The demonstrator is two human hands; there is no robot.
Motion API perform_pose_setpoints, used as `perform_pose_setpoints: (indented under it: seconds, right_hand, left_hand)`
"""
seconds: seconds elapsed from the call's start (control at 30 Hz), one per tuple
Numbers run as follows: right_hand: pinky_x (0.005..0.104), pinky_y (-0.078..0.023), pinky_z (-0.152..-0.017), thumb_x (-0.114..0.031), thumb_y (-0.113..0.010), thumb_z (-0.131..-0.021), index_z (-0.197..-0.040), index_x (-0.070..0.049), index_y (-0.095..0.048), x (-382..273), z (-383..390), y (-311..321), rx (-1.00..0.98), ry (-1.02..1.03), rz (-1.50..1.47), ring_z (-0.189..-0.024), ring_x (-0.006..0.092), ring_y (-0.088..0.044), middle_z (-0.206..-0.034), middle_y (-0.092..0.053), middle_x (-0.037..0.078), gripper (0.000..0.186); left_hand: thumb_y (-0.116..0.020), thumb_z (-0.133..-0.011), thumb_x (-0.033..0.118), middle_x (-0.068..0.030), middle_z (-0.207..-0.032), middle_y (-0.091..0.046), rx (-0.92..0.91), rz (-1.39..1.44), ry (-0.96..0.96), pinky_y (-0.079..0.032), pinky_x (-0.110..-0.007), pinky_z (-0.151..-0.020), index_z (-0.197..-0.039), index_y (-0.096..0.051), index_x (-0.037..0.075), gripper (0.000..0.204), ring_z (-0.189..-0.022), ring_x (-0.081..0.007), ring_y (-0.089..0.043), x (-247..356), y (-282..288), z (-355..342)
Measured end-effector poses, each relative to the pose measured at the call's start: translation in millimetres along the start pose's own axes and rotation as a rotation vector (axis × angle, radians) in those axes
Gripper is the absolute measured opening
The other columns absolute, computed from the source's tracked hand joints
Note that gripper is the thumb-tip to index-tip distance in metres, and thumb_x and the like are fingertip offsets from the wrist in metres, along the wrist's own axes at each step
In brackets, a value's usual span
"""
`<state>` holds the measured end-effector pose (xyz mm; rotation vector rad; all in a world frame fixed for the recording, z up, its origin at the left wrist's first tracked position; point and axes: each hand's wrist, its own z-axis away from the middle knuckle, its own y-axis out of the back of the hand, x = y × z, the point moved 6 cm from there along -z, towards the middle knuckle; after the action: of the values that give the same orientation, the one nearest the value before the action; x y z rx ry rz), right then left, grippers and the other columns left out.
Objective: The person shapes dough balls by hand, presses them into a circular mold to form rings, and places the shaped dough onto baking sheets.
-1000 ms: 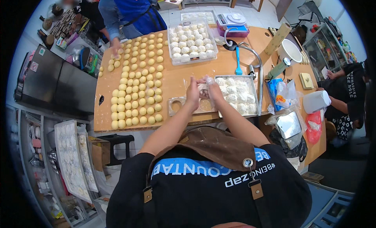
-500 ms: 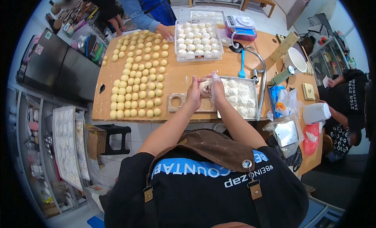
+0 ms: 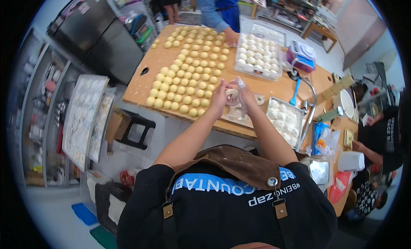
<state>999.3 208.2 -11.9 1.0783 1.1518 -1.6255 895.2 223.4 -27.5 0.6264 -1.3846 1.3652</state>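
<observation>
My left hand (image 3: 218, 98) is cupped around a pale dough round (image 3: 232, 97) with a darker filling showing in its middle. From the other side, my floury right hand (image 3: 245, 97) grips the same dough, its fingers pointing up and away. Below the hands lies a floury wooden board (image 3: 236, 115), partly hidden by my right forearm. Just right of my right hand rests a small pale ring-shaped piece (image 3: 259, 99). Rows of yellow balls (image 3: 184, 82) cover the table to the left. On the right stands a metal tray (image 3: 269, 107) of flour-dusted dough balls (image 3: 283, 120).
Across the table, a co-worker's hand (image 3: 231, 37) reaches beside a clear plastic box (image 3: 274, 77) of white dough balls. A blue brush (image 3: 295, 94), a kitchen scale (image 3: 303, 52) and a white bowl (image 3: 345, 104) lie further right. Another person sits at the right edge.
My view has swung left, so the table sits further right and tilted. My hands still hold the dough round. The ring-shaped piece beside my right hand has come into sight.
</observation>
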Motion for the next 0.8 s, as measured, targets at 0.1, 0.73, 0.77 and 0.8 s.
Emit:
perform_pose_setpoints:
  seconds: [0.1, 0.73, 0.77, 0.8]
  right_hand:
    - [0.0292, -0.048, -0.062, -0.043, -0.043, -0.096, -0.103, -0.006, -0.055, -1.6, 11.1, -78.0, -0.095, -0.069, -0.075, -0.071, 0.0163, -0.057, -0.086, -0.059, 0.011, 0.040]
    - [0.0259, -0.049, -0.060, -0.023, -0.053, -0.091, -0.107, -0.007, -0.053, 110.0, 132.2, -525.7, -0.873, -0.264, 0.125, -0.078, 0.0146, -0.059, -0.092, -0.058, 0.006, 0.022]
    - [0.0263, -0.050, -0.061, -0.024, -0.055, -0.091, -0.108, -0.007, -0.054, 115.4, 139.2, -544.1, -0.980, -0.295, 0.207, -0.080, 0.0153, -0.059, -0.093, -0.058, 0.006, 0.024]
    - [0.0271, -0.050, -0.066, -0.026, -0.056, -0.092, -0.111, -0.005, -0.051, 120.9, 142.1, -562.7, -1.007, -0.225, 0.187, -0.084, 0.0159, -0.060, -0.093, -0.059, 0.007, 0.029]
  left_hand:
    - [-0.030, -0.099, 0.045, -0.0066, -0.085, -0.059, 0.093, 0.161, -0.044, -0.049, -0.032, -0.073, -0.093, -0.053, 0.006, 0.046, -0.081, -0.0149, -0.058, 30.4, 53.9, 25.2]
    - [-0.034, -0.096, 0.052, -0.0053, -0.081, -0.059, 0.896, 0.265, -0.253, -0.049, -0.030, -0.066, -0.091, -0.054, 0.007, 0.050, -0.072, -0.0138, -0.058, 171.9, 420.9, 276.3]
    - [-0.034, -0.096, 0.052, -0.0053, -0.081, -0.059, 0.918, 0.278, -0.266, -0.049, -0.030, -0.066, -0.091, -0.054, 0.007, 0.050, -0.072, -0.0138, -0.058, 172.2, 434.0, 284.4]
    - [-0.034, -0.096, 0.052, -0.0047, -0.079, -0.058, 0.927, 0.362, -0.319, -0.049, -0.030, -0.065, -0.091, -0.054, 0.007, 0.050, -0.070, -0.0138, -0.057, 173.3, 448.3, 293.2]
